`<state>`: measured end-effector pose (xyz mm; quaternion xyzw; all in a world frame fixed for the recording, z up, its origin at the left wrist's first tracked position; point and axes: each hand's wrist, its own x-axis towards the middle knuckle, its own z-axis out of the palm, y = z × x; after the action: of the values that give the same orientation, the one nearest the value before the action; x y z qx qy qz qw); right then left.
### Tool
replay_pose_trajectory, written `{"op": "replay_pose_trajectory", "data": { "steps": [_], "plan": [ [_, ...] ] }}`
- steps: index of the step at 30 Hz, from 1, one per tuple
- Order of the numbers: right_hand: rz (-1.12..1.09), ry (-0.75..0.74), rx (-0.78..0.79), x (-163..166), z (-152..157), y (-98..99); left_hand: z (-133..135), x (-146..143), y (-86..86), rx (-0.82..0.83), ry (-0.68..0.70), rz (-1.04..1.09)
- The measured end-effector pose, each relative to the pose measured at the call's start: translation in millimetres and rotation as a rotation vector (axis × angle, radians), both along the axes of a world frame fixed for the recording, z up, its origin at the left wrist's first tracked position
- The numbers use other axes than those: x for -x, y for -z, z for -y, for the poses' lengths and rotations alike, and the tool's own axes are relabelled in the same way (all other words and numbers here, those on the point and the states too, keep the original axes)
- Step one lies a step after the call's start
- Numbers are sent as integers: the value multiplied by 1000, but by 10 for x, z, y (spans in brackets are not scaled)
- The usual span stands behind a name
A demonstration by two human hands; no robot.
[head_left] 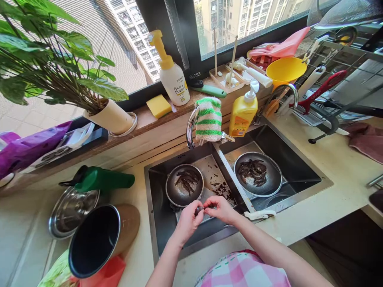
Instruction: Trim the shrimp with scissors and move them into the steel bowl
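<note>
Over the near edge of the left sink basin (163, 223), my two hands meet fingertip to fingertip. My left hand (190, 217) is closed around a small dark piece (198, 210) that looks like a shrimp. From the other side, my right hand (220, 209) pinches the same piece; the fingers cover much of it. Just beyond my left hand, a round mesh strainer (170, 193) holds several dark, slender shrimp-like pieces (187, 181). Another strainer (277, 177) sits in the right basin with more of them, curled together (253, 171). Brown scraps (223, 189) lie on the left basin's floor.
A chrome faucet (191, 127) with a striped cloth (208, 119) rises behind the basins, beside a yellow soap bottle (243, 113). A white-handled tool (260, 215) rests on the front rim. A dark-lined pot (95, 239) stands left, a dish rack (335, 87) right.
</note>
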<state>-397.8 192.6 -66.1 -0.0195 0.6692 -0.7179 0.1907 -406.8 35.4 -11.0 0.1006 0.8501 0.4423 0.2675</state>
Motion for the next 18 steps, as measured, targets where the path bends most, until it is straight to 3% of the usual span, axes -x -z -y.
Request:
{"op": "replay_pose_trajectory", "data": {
  "steps": [7,18],
  "plan": [
    [205,41,213,5,-4,22,-44,28,26,-25,-21,63],
    [245,130,233,18,15,76,-32,-13,132,5,-48,-19]
  ]
}}
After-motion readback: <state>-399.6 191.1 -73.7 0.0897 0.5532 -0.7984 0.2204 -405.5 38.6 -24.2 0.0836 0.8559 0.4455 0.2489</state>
